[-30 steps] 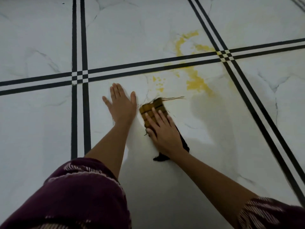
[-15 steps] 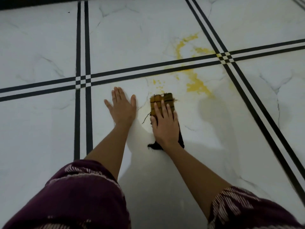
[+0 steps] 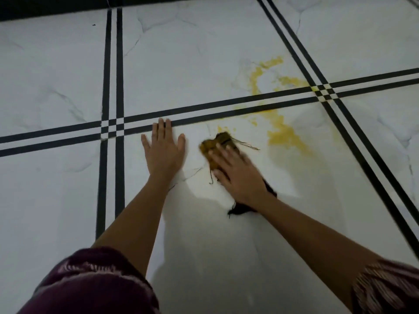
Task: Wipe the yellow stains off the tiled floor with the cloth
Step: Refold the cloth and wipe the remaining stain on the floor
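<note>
Floor: A white, marble-veined tiled floor (image 3: 56, 200) fills the view, seen from above by a person leaning over it on both arms.
Stripes: Paired black stripes (image 3: 204, 109) cross the tiles, meeting in small checkered squares at 9 o'clock and 2 o'clock of the frame.
Sleeves: Maroon patterned sleeves (image 3: 90, 284) show at 7 o'clock and 4 o'clock, both forearms bare.
Stains: Yellow stains (image 3: 283, 137) run from 1 o'clock of the frame down across the horizontal stripes, the thickest patch just beyond the cloth at its 2 o'clock; small flecks lie at its 12 o'clock.
Left hand: The left hand (image 3: 164, 152) lies flat on the floor, fingers straight and thumb spread, fingertips touching the nearer stripe.
Right hand: The right hand (image 3: 238, 175), blurred, presses down on the cloth with straight, slightly spread fingers pointing to 10 o'clock.
Cloth: The cloth (image 3: 216, 143) sits under that hand near the frame's centre, its front end stained mustard yellow, its dark tail showing below the wrist at 6 o'clock.
Threads: Loose threads (image 3: 248, 146) trail from the cloth toward 3 o'clock.
</note>
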